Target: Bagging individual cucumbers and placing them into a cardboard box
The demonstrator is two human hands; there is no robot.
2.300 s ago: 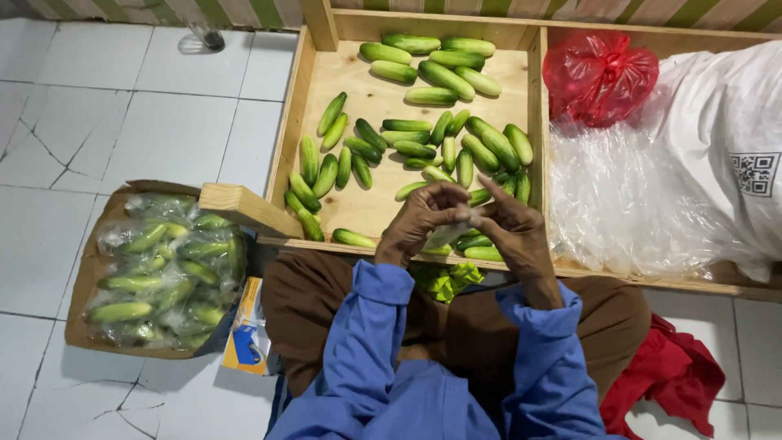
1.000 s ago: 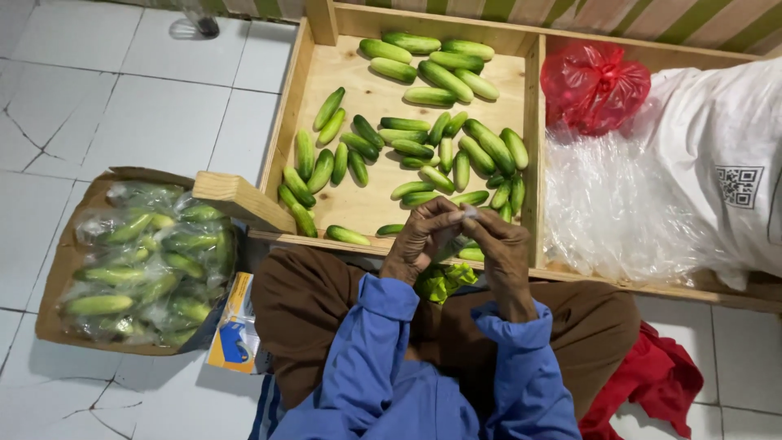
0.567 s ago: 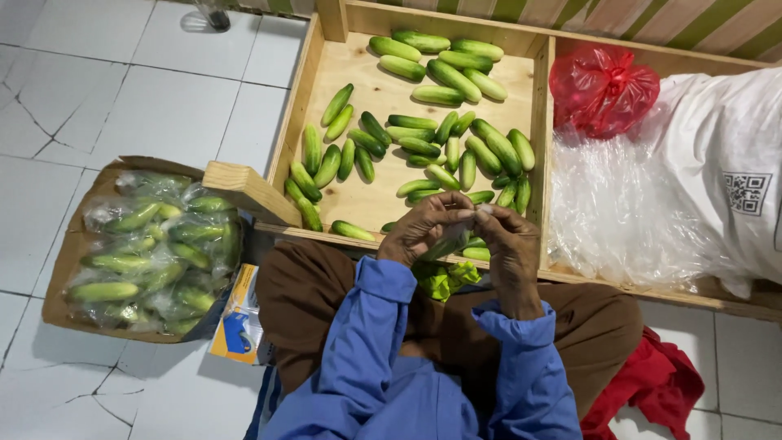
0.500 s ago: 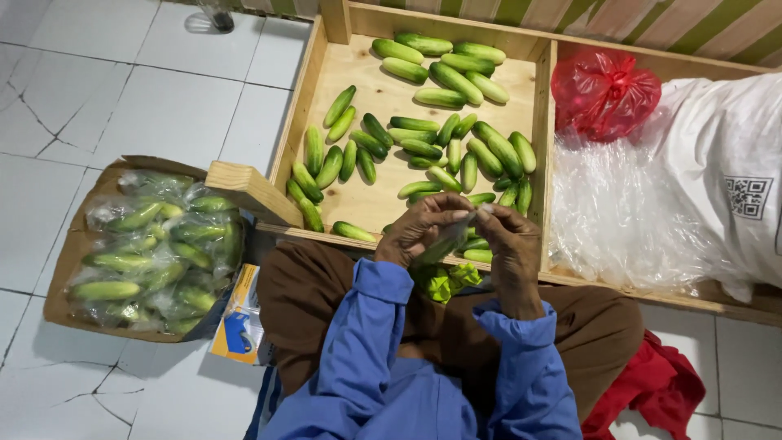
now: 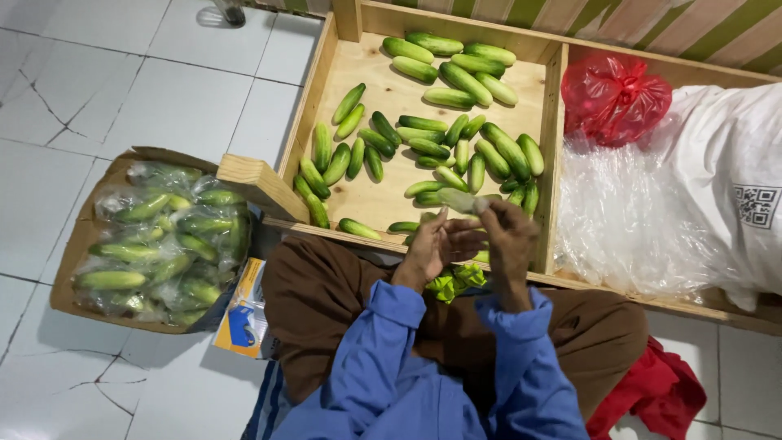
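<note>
Raised since the earlier frames: pale green cucumber (image 5: 461,200), formerly low between the hands at the crate edge, now lifted clear and exposed above both hands. Right hand (image 5: 510,235): fingertips closed around one end of that cucumber — firm pinch, remainder of the cucumber projecting toward the left, roughly level. Left hand (image 5: 433,247): fingers extended and slightly spread, palm turned toward the right hand, fingertips just below the cucumber; contact with it cannot be determined. Directly beneath both hands, on the lap: crumpled bright green plastic material (image 5: 453,283), partly hidden by the wrists. Around the wrists: blue long sleeves (image 5: 383,342) over brown trousers (image 5: 326,293). Ahead of the hands: shallow pale wooden crate (image 5: 375,189) holding many loose green cucumbers (image 5: 423,147) — one cluster at the far wall, a larger scatter near the middle and near edge. In the adjoining compartment to the right: knotted red plastic bag (image 5: 615,98), clear plastic sheeting (image 5: 631,220), white sack (image 5: 733,187). To the left on the white tiled floor (image 5: 147,90): brown cardboard box (image 5: 77,244) of cucumbers wrapped in clear plastic (image 5: 159,244). By the right knee: red cloth (image 5: 652,391).
</note>
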